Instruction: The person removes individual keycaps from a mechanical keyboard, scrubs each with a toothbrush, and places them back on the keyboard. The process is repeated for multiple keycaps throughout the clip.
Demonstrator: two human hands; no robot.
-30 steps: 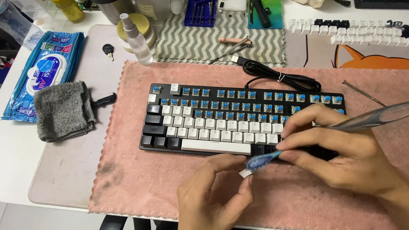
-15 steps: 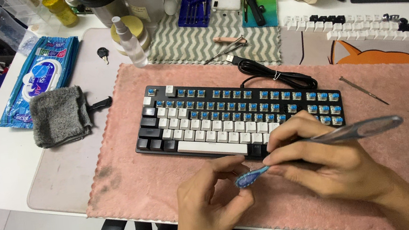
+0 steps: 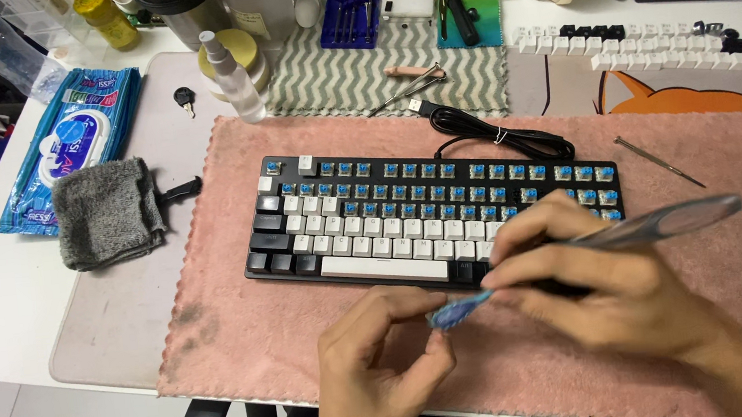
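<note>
Since the earlier frame both hands had slid slightly right and down along the keyboard's front edge, the brush tip staying between them. At far left a blue wet-wipe packet (image 3: pixel 73 146) with a white oval label lay flat, a grey cloth (image 3: pixel 107 213) just beside it. The keyboard (image 3: pixel 371 213), part stripped to blue switches, sat on the pink mat (image 3: pixel 247 329). The left hand (image 3: pixel 378 371) pinched the bristle end of a translucent brush (image 3: pixel 663 223), whose handle the right hand (image 3: pixel 596 286) grasped.
</note>
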